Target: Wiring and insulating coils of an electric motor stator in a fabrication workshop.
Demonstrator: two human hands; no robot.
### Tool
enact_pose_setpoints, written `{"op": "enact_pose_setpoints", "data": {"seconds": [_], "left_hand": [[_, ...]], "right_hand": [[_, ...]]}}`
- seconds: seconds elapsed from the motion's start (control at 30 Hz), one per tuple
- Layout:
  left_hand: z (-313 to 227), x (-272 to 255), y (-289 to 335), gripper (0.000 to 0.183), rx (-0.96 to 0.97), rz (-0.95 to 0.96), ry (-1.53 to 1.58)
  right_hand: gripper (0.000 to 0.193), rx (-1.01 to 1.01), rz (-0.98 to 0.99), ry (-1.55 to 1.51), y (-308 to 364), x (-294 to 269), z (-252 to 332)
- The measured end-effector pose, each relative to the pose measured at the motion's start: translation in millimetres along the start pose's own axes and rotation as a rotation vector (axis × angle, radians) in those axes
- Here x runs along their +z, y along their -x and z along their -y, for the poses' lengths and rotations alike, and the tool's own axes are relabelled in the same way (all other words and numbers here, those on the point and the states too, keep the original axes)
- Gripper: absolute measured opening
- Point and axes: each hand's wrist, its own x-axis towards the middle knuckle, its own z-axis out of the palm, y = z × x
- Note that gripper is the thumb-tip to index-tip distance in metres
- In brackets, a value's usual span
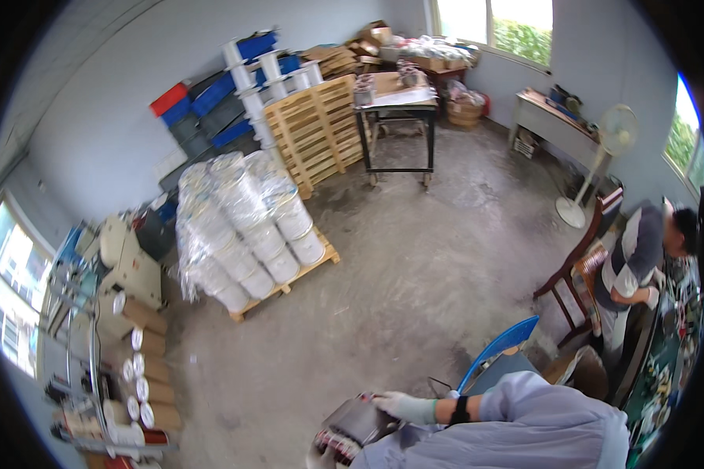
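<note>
Low in the head view, I hold a motor stator [360,418], a grey metal body with reddish windings showing at its ends. My right hand [407,407], in a pale glove with a black band at the wrist, grips its upper right end, fingers over the edge. At the opposite, lower-left end, my left hand [321,458], also gloved, is closed on the stator; most of that hand is cut off or hidden behind it. My blue-grey sleeve covers much of the lower edge.
A blue chair [499,346] stands just beyond my right arm. Farther right, a co-worker [641,258] works at a cluttered green bench [661,383]. Wrapped white drums [246,227] sit on a pallet left of centre. A wheeled table [399,100] and standing fan [618,131] are farther off.
</note>
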Motion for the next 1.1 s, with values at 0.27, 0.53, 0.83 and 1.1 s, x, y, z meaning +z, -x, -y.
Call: {"op": "enact_pose_setpoints", "data": {"seconds": [0.27,0.53,0.83,1.1], "left_hand": [[-127,111,-292,0.040,0.164,0.503,-0.929],[-207,281,-497,0.036,-0.024,0.744,-0.810],[-319,446,-737,0.033,-0.020,0.707,-0.840],[-441,640,-929,0.032,0.121,0.740,-0.872]], "right_hand": [[0.047,-0.210,-0.404,-0.707,-79,-123,28],[0.041,-0.115,-0.651,-0.541,-123,-288,212],[0.049,0.010,-0.619,-0.602,-259,-505,367],[0.051,-0.205,-0.665,-0.728,-353,-709,509]]}}
